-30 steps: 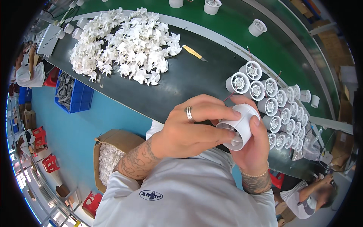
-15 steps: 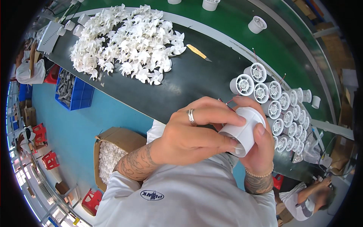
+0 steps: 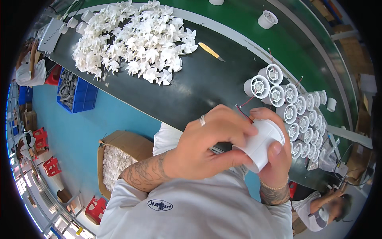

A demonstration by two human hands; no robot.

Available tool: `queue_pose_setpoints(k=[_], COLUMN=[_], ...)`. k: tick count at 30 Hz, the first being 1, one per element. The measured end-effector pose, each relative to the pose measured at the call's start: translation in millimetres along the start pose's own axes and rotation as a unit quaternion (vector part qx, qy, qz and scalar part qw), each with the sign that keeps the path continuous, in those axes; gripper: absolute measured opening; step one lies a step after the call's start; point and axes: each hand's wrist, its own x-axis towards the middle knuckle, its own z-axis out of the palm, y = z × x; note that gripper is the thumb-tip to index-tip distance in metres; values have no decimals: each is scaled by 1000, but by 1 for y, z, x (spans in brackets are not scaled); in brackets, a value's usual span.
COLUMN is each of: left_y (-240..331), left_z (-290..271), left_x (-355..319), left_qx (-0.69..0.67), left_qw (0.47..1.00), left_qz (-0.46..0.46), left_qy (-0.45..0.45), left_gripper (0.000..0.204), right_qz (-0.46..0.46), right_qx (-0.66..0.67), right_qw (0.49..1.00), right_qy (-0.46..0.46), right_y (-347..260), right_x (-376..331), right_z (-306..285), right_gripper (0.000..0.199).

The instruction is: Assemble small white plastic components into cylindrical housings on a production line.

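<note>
R hand (image 3: 279,159) is wrapped round a white plastic cylindrical housing (image 3: 266,140), thumb pressed on its side. L hand (image 3: 205,141) has thumb + index spread at the housing's open end, can't tell if they're pinching smth inside tho. Thin red & dark wires (image 3: 244,110) just past the L fingertips. Near R fingers, approx beyond them: white round fan housings (image 3: 276,96). Way fwd: yellow-handled knife (image 3: 209,50), w/ white plastic fan blades (image 3: 149,47) piled fwd-left.

White cylindrical housing (image 3: 262,139); held tilted
</note>
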Motion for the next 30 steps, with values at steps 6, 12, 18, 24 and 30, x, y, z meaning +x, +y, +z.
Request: queue_pose_setpoints(k=[6,12,18,24,30], left_y=[9,23,19,-42,-47], left_z=[-9,-14,-20,-89,-81], left_x=[10,14,1,-19,-18], left_qx=[-18,195,317,651,742], left_qw=[989,957,927,748,646], left_qz=[-129,-77,41,-83,-143], left_qy=[-73,-199,-194,97,105], left_gripper=[29,37,23,30,32], right_qz=[-29,85,192,-192,-53], right_qx=[-50,7,-27,-589,-648], right_qw=[998,995,973,769,742], right_qy=[19,-55,-124,159,161], right_y=[11,6,-23,-33,9], right_x=[-11,-11,-3,110,195], right_z=[-1,-13,-39,-152,-265], right_gripper=[72,62,50,47,66])
